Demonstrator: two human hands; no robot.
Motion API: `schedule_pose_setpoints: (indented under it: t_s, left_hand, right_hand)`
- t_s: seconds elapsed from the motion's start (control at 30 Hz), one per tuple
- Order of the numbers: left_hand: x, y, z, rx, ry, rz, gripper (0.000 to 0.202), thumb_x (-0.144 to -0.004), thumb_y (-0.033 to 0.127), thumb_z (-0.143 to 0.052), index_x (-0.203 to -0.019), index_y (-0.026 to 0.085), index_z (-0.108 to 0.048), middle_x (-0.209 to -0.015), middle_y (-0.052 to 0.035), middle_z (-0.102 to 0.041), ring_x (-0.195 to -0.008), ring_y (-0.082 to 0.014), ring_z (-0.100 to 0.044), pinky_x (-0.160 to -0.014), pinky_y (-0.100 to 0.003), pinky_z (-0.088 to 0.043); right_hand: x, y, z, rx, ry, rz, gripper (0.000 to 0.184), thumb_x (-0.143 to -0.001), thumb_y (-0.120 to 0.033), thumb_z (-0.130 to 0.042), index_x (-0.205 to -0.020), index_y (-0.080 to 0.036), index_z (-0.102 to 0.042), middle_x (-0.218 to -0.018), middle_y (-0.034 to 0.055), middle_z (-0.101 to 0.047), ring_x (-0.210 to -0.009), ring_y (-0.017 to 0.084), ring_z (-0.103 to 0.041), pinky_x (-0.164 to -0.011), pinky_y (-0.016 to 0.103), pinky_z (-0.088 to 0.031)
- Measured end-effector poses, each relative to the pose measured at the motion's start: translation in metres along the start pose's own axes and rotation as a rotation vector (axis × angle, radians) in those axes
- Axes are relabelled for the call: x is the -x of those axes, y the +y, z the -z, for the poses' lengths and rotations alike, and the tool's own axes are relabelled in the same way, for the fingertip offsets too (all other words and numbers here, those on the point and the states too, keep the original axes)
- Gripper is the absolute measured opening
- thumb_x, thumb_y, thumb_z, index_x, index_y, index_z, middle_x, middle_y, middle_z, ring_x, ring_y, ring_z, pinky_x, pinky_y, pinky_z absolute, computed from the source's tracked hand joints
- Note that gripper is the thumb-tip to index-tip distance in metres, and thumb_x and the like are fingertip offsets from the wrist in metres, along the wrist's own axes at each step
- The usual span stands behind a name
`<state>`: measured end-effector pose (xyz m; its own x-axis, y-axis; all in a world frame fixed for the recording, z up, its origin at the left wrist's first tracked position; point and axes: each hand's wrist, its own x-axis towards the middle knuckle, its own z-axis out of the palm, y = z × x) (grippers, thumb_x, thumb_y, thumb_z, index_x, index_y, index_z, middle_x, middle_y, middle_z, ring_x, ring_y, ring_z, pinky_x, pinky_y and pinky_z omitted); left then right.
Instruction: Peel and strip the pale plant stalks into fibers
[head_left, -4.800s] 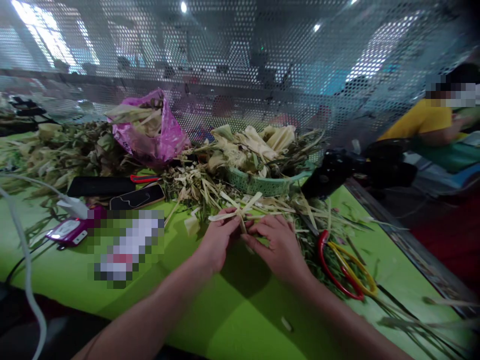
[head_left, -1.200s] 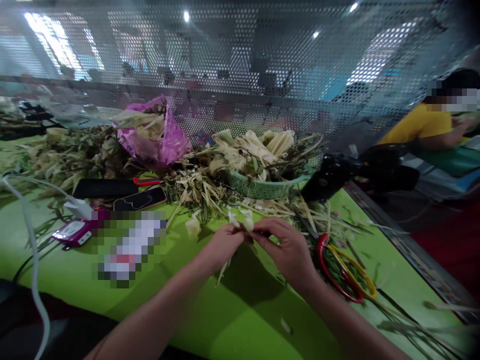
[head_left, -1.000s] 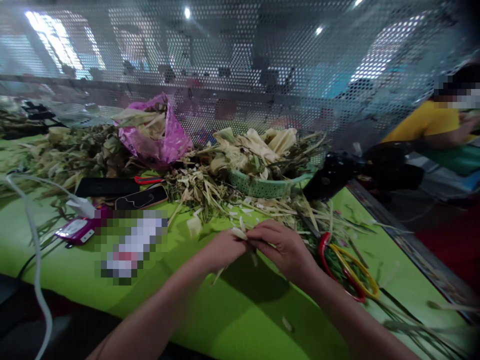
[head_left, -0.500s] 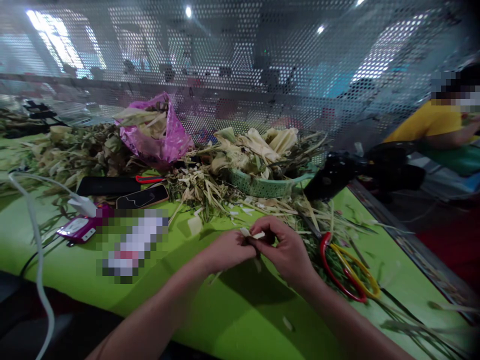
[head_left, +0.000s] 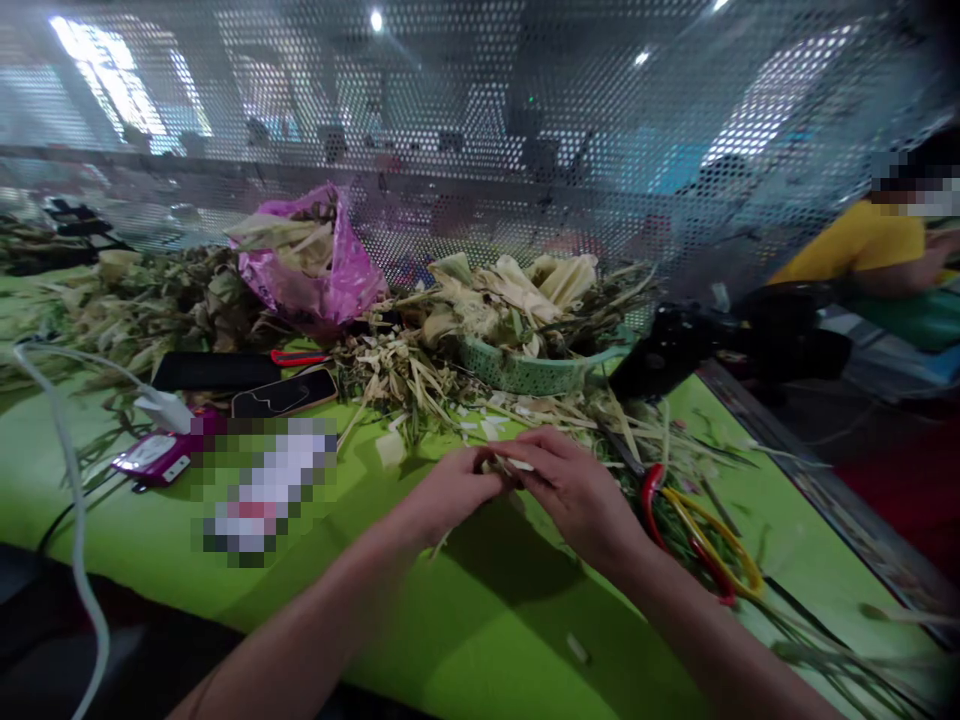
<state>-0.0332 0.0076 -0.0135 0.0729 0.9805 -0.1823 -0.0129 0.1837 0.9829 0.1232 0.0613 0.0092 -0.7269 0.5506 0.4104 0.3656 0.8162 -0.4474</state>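
My left hand (head_left: pixel 457 490) and my right hand (head_left: pixel 581 495) meet above the green table, fingertips pinched close together. Between them sits a small pale husk strip (head_left: pixel 519 463), with its end poking out by the right fingers. How each finger grips it is partly hidden. Just beyond the fingers lie small white husk scraps (head_left: pixel 491 428). To the right of my right hand rest scissors (head_left: pixel 655 500) with one red and one yellow handle, their blades among leaf trimmings. A short pale piece (head_left: pixel 577 648) lies on the table nearer to me.
Behind the hands stands a green basket (head_left: pixel 525 374) heaped with dried husks; left of it, a pink-purple bag (head_left: pixel 360 280) of husks. A phone (head_left: pixel 285 393), a red cutter (head_left: pixel 296 357) and a purple power strip (head_left: pixel 161 455) lie left. A black clamp (head_left: pixel 649 355) and a person in yellow (head_left: pixel 877 245) are right.
My right hand has turned palm-down, its fingers now flatter over the strip. My left hand has shifted slightly up, its thumb showing more clearly. The strip is less exposed.
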Motion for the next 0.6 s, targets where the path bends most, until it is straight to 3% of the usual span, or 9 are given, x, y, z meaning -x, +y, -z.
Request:
schedule_pose_setpoints:
  t_s: [0.13,0.27,0.47,0.6]
  left_hand:
    - [0.0013,0.0032,0.0004,0.041,-0.011,0.015,0.023,-0.071,0.026,-0.059,-0.088,0.012,-0.063,-0.074,-0.001,-0.055,-0.069,-0.0117,-0.045,-0.066,-0.024,-0.035]
    - [0.002,0.0033,-0.0016,0.012,-0.003,0.078,0.018,-0.07,0.023,-0.058,-0.083,0.012,-0.063,-0.071,-0.0001,-0.054,-0.067,-0.0111,-0.043,-0.066,-0.024,-0.035]
    - [0.0037,0.0016,-0.0018,0.025,0.015,0.157,0.021,-0.066,0.026,-0.064,-0.083,0.013,-0.065,-0.08,-0.003,-0.061,-0.077,-0.0141,-0.05,-0.07,-0.025,-0.038]
    - [0.0056,0.0042,-0.001,0.102,0.015,0.247,0.024,-0.064,0.024,-0.067,-0.086,0.014,-0.066,-0.084,-0.0037,-0.064,-0.076,-0.0134,-0.052,-0.068,-0.025,-0.039]
  right_hand:
    - [-0.0037,-0.0018,0.0051,0.007,-0.103,0.031,0.042,-0.083,-0.007,-0.046,-0.118,-0.023,-0.063,-0.1,0.0077,-0.063,-0.088,0.018,-0.061,-0.076,0.03,-0.051]
    - [-0.0012,0.0006,0.005,-0.109,-0.037,0.06,0.032,-0.085,-0.011,-0.05,-0.108,-0.023,-0.069,-0.093,0.0068,-0.062,-0.085,0.016,-0.062,-0.071,0.025,-0.051]
    - [0.0009,0.0034,0.0027,-0.262,0.102,0.05,0.018,-0.079,-0.014,-0.064,-0.089,-0.024,-0.074,-0.085,0.0045,-0.065,-0.079,0.015,-0.064,-0.068,0.025,-0.052]
    - [-0.0009,0.0008,0.0052,-0.364,0.091,0.052,0.018,-0.08,-0.015,-0.061,-0.088,-0.025,-0.074,-0.087,0.0047,-0.07,-0.083,0.017,-0.066,-0.074,0.028,-0.054]
